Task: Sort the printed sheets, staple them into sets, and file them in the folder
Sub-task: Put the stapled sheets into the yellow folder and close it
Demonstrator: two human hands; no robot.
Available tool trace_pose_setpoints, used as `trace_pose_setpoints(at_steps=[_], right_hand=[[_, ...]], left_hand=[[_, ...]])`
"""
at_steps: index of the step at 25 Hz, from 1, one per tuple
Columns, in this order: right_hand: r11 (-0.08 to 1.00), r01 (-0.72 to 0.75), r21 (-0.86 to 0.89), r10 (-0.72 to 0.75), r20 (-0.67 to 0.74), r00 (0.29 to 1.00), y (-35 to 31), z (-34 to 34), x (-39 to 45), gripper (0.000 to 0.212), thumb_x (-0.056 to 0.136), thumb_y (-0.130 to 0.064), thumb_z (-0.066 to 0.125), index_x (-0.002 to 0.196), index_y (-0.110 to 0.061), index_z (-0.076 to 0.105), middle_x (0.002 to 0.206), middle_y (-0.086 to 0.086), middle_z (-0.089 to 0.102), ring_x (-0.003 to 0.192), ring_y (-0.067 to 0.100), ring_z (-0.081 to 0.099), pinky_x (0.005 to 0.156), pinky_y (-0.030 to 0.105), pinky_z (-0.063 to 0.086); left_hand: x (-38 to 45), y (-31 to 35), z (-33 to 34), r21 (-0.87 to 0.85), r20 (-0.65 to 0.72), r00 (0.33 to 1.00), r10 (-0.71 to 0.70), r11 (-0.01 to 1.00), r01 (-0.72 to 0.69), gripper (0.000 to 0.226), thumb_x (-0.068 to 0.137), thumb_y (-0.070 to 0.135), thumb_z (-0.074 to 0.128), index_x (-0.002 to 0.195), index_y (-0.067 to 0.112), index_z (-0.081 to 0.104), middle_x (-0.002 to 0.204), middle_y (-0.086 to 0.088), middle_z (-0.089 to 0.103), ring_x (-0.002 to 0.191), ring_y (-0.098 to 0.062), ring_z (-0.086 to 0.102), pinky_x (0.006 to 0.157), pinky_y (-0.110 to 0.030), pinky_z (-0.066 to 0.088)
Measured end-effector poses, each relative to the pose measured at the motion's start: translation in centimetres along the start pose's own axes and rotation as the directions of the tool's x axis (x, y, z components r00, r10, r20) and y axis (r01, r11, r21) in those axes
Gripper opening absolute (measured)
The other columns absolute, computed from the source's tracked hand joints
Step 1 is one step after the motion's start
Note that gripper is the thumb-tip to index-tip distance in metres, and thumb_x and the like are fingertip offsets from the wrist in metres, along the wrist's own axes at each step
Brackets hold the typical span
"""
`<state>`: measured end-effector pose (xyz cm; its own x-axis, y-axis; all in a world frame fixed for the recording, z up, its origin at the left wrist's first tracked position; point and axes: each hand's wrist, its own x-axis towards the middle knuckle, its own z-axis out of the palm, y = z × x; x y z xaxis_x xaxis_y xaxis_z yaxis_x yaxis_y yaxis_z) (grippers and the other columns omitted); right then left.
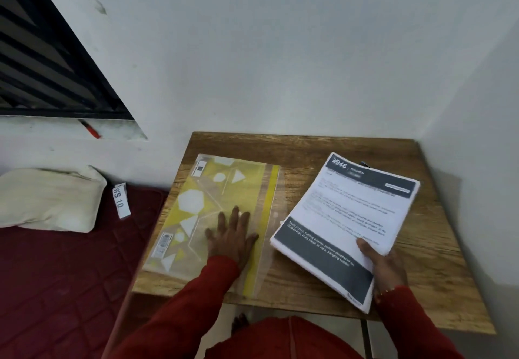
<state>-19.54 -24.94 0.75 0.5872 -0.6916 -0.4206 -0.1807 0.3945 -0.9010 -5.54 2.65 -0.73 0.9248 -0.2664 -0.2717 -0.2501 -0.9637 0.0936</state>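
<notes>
**Folder pinned, stack in the air — sorting not started yet**

Pillow (52, 200) and a paper tag (121, 200) sit on the red bed (56, 274) off to the left, nothing to do with the job. Next over, the folder (213, 218) lies flat on the left half of the table (438, 249), long axis running from the near edge up toward the wall, yellow strip on its right side. Left hand (231, 239) is pressed flat on it, fingers (234, 214) spread wide, gripping nothing.

Further right, the stack of sheets (346, 226) is held over the table by the right hand (384, 267), thumb on top at the near corner, other fingers underneath. It's skewed: the header end points away and slightly left, with the long axis tilted off the folder's line.

Risk, I'd say: that's a thick loose stack pinched at one corner, so it could fan out or slide off the table. The folder's near end overhangs the edge too, so lifting the left hand carelessly might tip it.
</notes>
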Motion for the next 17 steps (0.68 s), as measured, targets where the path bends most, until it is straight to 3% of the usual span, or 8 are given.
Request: trace_pose_setpoints(at_steps=[3,6,9,12,14,15,16,17], right_hand=[[0.995,0.033,-0.092,-0.03,0.036,0.999,0.0,0.5,-0.2,0.03,0.084,-0.002,0.07,0.114,0.001,0.065,0.105,0.017,0.07,0.094,0.03,0.068,0.08,0.035,0.056],[0.997,0.023,-0.079,-0.022,0.016,1.0,0.5,0.0,0.1,0.028,0.084,-0.003,0.071,0.111,-0.003,0.066,0.101,0.013,0.071,0.085,0.024,0.069,0.064,0.025,0.058],[0.999,-0.019,-0.046,0.017,-0.05,0.999,1.4,-1.1,0.3,0.023,0.083,-0.004,0.072,0.104,-0.01,0.068,0.106,0.016,0.07,0.085,0.027,0.068,0.078,0.037,0.057],[0.998,-0.051,-0.042,0.048,-0.088,0.995,1.4,-1.7,0.4,0.017,0.081,-0.008,0.075,0.095,-0.015,0.07,0.104,0.013,0.071,0.096,0.033,0.068,0.092,0.054,0.052],[0.998,-0.056,-0.009,0.055,-0.088,0.995,1.2,-1.7,0.3,0.016,0.078,-0.011,0.077,0.092,-0.018,0.071,0.1,0.009,0.073,0.096,0.033,0.068,0.092,0.058,0.051],[0.998,-0.06,0.016,0.061,-0.08,0.995,0.9,-1.7,0.2,0.019,0.075,-0.014,0.08,0.092,-0.019,0.072,0.1,0.009,0.073,0.096,0.033,0.068,0.092,0.058,0.051],[0.997,-0.058,0.047,0.061,-0.079,0.995,0.9,-1.7,0.2,0.028,0.068,-0.021,0.084,0.093,-0.019,0.073,0.102,0.009,0.073,0.097,0.033,0.069,0.092,0.059,0.051],[0.995,-0.059,0.076,0.065,-0.084,0.994,0.9,-1.7,0.2,0.042,0.057,-0.029,0.087,0.095,-0.018,0.073,0.104,0.01,0.073,0.098,0.034,0.068,0.092,0.059,0.05]], left_hand=[[0.9,1.1,-1.2,-0.099,0.027,0.999,0.028,0.995,-0.025,0.084,0.084,0.076,0.018,0.153,0.03,0.003,0.16,-0.005,-0.023,0.145,-0.031,-0.026,0.116,-0.059,-0.007],[-1.0,1.4,-0.5,-0.042,0.068,0.993,0.096,0.995,-0.093,0.103,0.071,0.087,0.015,0.153,0.029,-0.008,0.155,-0.006,-0.035,0.142,-0.031,-0.031,0.114,-0.06,-0.008],[-2.8,0.6,1.5,-0.011,0.135,0.985,0.106,0.994,-0.105,0.111,0.068,0.094,0.022,0.15,0.033,-0.019,0.152,-0.003,-0.04,0.14,-0.031,-0.035,0.113,-0.061,-0.011],[-2.4,1.0,1.9,0.015,0.144,0.981,0.127,0.991,-0.131,0.101,0.076,0.088,0.023,0.151,0.034,-0.017,0.154,-0.002,-0.036,0.143,-0.03,-0.03,0.113,-0.06,-0.008],[-2.0,1.2,1.1,0.016,0.126,0.981,0.145,0.989,-0.149,0.085,0.083,0.078,0.019,0.153,0.035,-0.001,0.161,0.0,-0.017,0.148,-0.029,-0.013,0.115,-0.058,0.003],[-1.8,1.0,0.5,-0.012,0.085,0.985,0.151,0.989,-0.15,0.074,0.085,0.072,0.016,0.151,0.037,0.015,0.163,-0.001,0.004,0.149,-0.028,0.005,0.115,-0.055,0.015],[-1.7,0.6,-0.2,-0.068,0.015,0.989,0.148,0.987,-0.146,0.063,0.087,0.065,0.016,0.141,0.039,0.034,0.154,-0.003,0.031,0.143,-0.027,0.029,0.11,-0.049,0.031],[-1.5,0.1,-1.0,-0.155,-0.069,0.989,0.133,0.977,-0.143,0.048,0.089,0.058,0.021,0.125,0.039,0.048,0.133,-0.002,0.055,0.124,-0.025,0.052,0.097,-0.042,0.045]])
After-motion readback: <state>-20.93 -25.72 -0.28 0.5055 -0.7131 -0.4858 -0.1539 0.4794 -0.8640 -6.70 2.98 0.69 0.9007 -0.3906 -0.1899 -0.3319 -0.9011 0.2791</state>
